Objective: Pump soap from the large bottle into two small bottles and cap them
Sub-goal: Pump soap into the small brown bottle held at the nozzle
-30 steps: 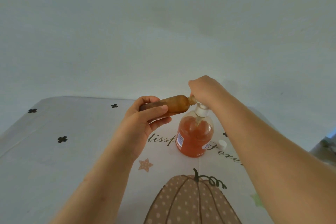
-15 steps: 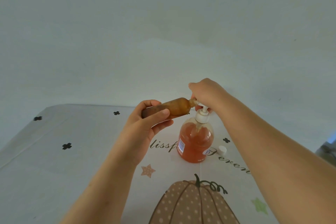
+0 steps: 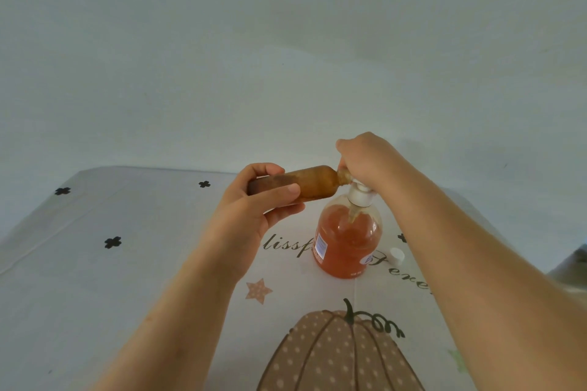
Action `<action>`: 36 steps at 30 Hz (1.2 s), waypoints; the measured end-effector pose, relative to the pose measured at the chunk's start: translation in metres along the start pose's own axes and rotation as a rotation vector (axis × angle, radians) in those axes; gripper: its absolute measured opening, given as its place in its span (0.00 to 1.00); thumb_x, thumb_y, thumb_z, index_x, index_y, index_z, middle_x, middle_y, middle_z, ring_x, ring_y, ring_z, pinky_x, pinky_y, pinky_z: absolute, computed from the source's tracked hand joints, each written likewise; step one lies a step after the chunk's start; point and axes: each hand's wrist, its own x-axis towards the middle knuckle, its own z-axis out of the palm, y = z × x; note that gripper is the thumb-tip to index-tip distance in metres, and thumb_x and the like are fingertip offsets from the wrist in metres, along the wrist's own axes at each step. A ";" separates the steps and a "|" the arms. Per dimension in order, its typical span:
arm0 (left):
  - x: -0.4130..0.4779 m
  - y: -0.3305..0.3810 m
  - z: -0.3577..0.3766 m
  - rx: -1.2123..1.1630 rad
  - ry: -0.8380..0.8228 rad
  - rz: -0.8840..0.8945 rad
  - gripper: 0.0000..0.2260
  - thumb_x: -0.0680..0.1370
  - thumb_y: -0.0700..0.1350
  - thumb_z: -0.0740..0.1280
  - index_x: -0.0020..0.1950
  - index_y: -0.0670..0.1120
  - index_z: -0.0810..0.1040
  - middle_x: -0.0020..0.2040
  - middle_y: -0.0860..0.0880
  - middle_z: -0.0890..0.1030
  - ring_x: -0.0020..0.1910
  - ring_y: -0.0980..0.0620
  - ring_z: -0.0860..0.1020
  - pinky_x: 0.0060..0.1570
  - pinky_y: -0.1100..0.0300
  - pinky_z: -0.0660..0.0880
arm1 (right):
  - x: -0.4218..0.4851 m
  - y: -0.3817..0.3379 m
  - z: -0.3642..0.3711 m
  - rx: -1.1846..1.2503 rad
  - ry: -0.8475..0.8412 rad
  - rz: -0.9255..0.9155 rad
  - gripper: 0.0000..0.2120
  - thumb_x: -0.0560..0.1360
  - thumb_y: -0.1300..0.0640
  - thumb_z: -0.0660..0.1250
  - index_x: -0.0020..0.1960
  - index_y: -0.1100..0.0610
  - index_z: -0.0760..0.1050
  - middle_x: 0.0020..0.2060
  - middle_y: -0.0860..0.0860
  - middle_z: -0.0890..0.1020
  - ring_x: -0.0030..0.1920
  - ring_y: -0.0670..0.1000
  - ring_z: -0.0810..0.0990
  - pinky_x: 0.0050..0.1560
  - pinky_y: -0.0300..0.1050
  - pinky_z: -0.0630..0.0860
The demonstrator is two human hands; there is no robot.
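Near edge: tabletop (image 3: pixel 95 295) under a pale cloth, with a dotted pumpkin print (image 3: pixel 340 355) between the two forearms. A small star print (image 3: pixel 259 290) sits just beyond it.

Left hand (image 3: pixel 251 216): raised off the tabletop. Grip is closed round the base end of the small bottle (image 3: pixel 314 182), thumb across the near side and fingers wrapped over the top.

Small bottle: brownish, held in the air roughly horizontal. Its neck points right and meets the pump (image 3: pixel 359 197) of the large bottle (image 3: pixel 347 241). The mouth itself is hidden under the right hand, so can't tell how it seats on the nozzle.

Large bottle: upright on the tabletop, centre-right, standing on the script lettering (image 3: pixel 282 244). Clear body, mostly full of orange soap, label on its left side. Only the pump's white collar shows.

White cap (image 3: pixel 397 256): on the tabletop right of the large bottle, near it but not touching, just beside the right forearm.

Right hand (image 3: pixel 368 159): on top of the pump, knuckles up. Grip is closed, fingers curled down over the pump head, thumb side next to the small bottle's neck.

Further back: black clover marks (image 3: pixel 112 242) scattered on the cloth, then the far tabletop edge and a plain pale wall (image 3: pixel 286 41).
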 end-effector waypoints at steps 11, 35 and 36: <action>-0.004 0.002 0.002 0.000 -0.033 0.004 0.16 0.66 0.37 0.74 0.51 0.42 0.77 0.52 0.39 0.80 0.48 0.43 0.84 0.49 0.55 0.81 | -0.001 -0.006 -0.002 0.067 0.016 0.105 0.16 0.81 0.59 0.54 0.56 0.64 0.79 0.49 0.61 0.81 0.49 0.62 0.80 0.56 0.54 0.77; -0.002 -0.001 0.002 0.026 -0.011 0.021 0.17 0.65 0.36 0.74 0.52 0.42 0.76 0.53 0.38 0.79 0.47 0.42 0.84 0.51 0.54 0.81 | 0.021 -0.002 0.005 -0.034 -0.017 0.137 0.18 0.77 0.46 0.58 0.43 0.57 0.80 0.36 0.52 0.81 0.37 0.53 0.77 0.48 0.48 0.74; -0.001 -0.002 0.001 0.032 -0.003 0.014 0.18 0.65 0.36 0.75 0.52 0.42 0.76 0.53 0.38 0.79 0.47 0.43 0.84 0.51 0.54 0.81 | 0.022 0.000 0.007 -0.038 -0.014 0.136 0.19 0.77 0.45 0.58 0.43 0.57 0.81 0.37 0.52 0.81 0.37 0.53 0.78 0.49 0.48 0.74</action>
